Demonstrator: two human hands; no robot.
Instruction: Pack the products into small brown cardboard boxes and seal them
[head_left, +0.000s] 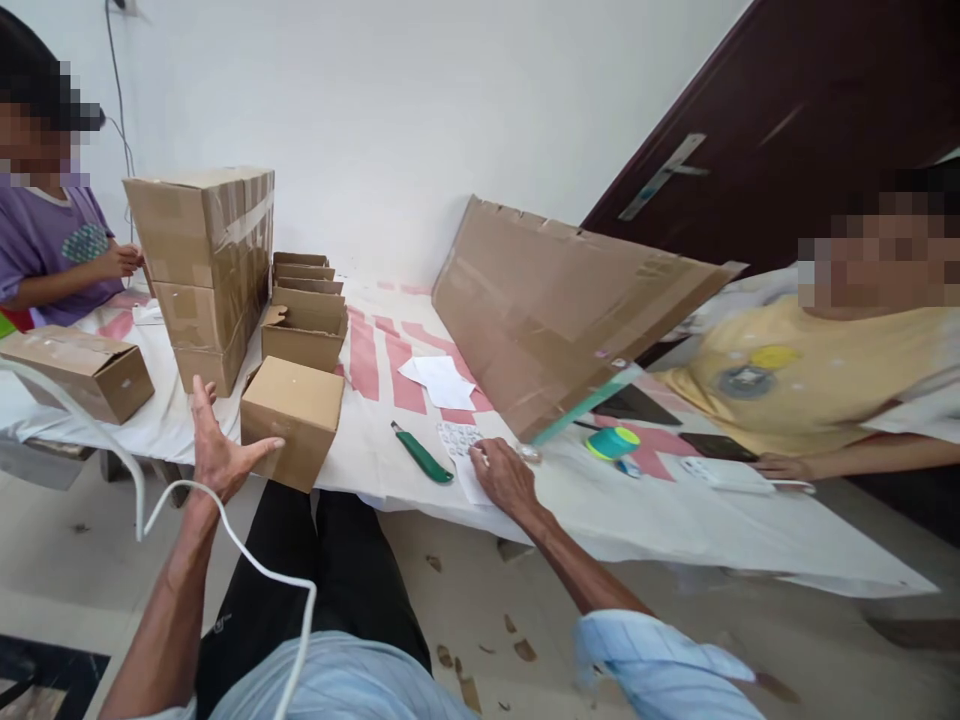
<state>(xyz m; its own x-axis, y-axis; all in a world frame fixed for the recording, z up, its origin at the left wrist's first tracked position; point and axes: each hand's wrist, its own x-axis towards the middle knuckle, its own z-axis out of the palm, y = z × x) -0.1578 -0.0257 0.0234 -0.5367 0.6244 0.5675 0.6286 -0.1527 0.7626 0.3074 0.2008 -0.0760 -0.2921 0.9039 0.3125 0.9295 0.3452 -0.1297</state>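
Note:
My left hand (225, 445) is spread open, thumb and fingers wide apart, holding nothing. Just right of it a closed cardboard box (292, 405) stands at the table's front edge, the thumb close to its side. My right hand (506, 478) rests on the table with fingers bent together at a white sheet of round stickers (459, 438); a single sticker between the fingertips cannot be made out. Between the box and that sheet lies a green utility knife (422, 452). Some white papers (442, 380) lie behind the sheet.
Stacked taped boxes (217, 270) stand at left, with open boxes (304, 330) beside them and another box (79, 368) further left. A large cardboard panel (555, 310) leans at right, near a teal tape roll (611, 442). A white cable (262, 570) crosses my left forearm. People sit on both sides.

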